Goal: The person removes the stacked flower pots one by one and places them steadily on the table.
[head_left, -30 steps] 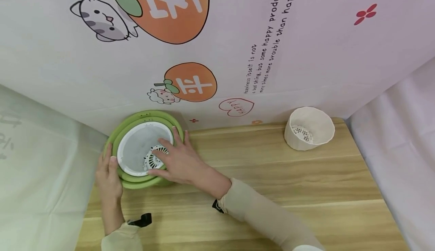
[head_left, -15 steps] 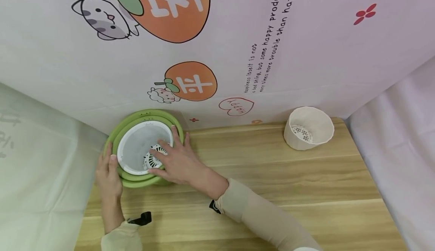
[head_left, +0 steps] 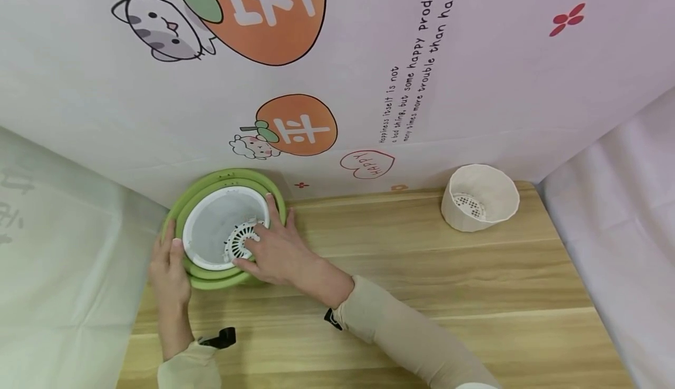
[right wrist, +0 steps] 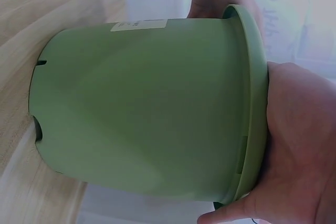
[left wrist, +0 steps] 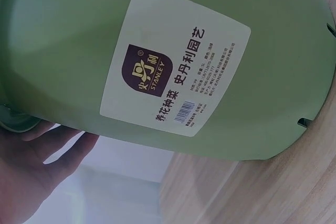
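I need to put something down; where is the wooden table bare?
The widest bare patch on the wooden table lies right of the beige right sleeve, in front of the faceted cream plastic pot. A narrower one lies between that sleeve and the left sleeve. Back left is crowded: left hand and right hand on the round green plastic pot.

Green outer pot [right wrist: 147, 108], white inner pot [head_left: 211, 231], cream pot [head_left: 498, 197], brown wood-grained tabletop [head_left: 422, 272], whitish backdrop [head_left: 358, 37] with orange fruit prints [head_left: 296, 125]

L hand [head_left: 170, 269] on green pot [head_left: 218, 282], R hand [head_left: 279, 252] partly in wht inner pot [head_left: 205, 231].
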Demonstrator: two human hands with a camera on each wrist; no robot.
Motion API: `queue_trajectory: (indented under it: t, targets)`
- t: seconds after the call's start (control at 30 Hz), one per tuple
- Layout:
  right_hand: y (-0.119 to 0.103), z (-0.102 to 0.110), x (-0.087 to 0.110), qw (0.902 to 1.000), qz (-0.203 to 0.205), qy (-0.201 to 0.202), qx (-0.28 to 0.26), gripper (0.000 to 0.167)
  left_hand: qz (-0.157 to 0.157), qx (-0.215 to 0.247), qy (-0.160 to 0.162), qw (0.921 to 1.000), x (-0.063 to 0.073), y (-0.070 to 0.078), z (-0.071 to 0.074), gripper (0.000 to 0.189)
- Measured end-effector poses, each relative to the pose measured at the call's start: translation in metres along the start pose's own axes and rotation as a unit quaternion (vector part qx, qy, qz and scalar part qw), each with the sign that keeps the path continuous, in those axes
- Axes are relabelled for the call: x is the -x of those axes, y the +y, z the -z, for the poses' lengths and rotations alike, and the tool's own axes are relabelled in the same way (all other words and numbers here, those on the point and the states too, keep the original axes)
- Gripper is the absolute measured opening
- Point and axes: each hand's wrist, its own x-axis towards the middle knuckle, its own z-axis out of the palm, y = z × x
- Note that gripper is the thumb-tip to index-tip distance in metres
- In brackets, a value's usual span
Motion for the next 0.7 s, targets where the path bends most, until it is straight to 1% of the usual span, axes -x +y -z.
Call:
queue_trajectory:
  t: [0.27, 0.4, 0.53, 0.7]
  targets:
    - [0.0001, -0.0028, -0.0007, 0.9999, 0.002, 0.010, -0.009, 0.061, 0.000, 0.002, 0.002, 1.0000, 0.0007, 0.0002, 0.0007, 0.045]
    - [0.0014, -0.0042, -0.0001, 0.9995, 0.003, 0.024, -0.022, 0.060, -0.003, 0.005, 0.005, 1.0000, 0.0002, -0.0014, 0.0001, 0.046]
    - [0.0026, -0.0066, 0.0004, 0.9980, 0.005, 0.045, -0.044, 0.058, -0.003, 0.005, 0.007, 1.0000, -0.0002, -0.0035, -0.0006, 0.047]
    - [0.0041, -0.0089, 0.0003, 0.9936, 0.007, 0.069, -0.089, 0.055, -0.004, 0.010, 0.007, 0.9999, -0.0007, -0.0059, -0.0001, 0.048]
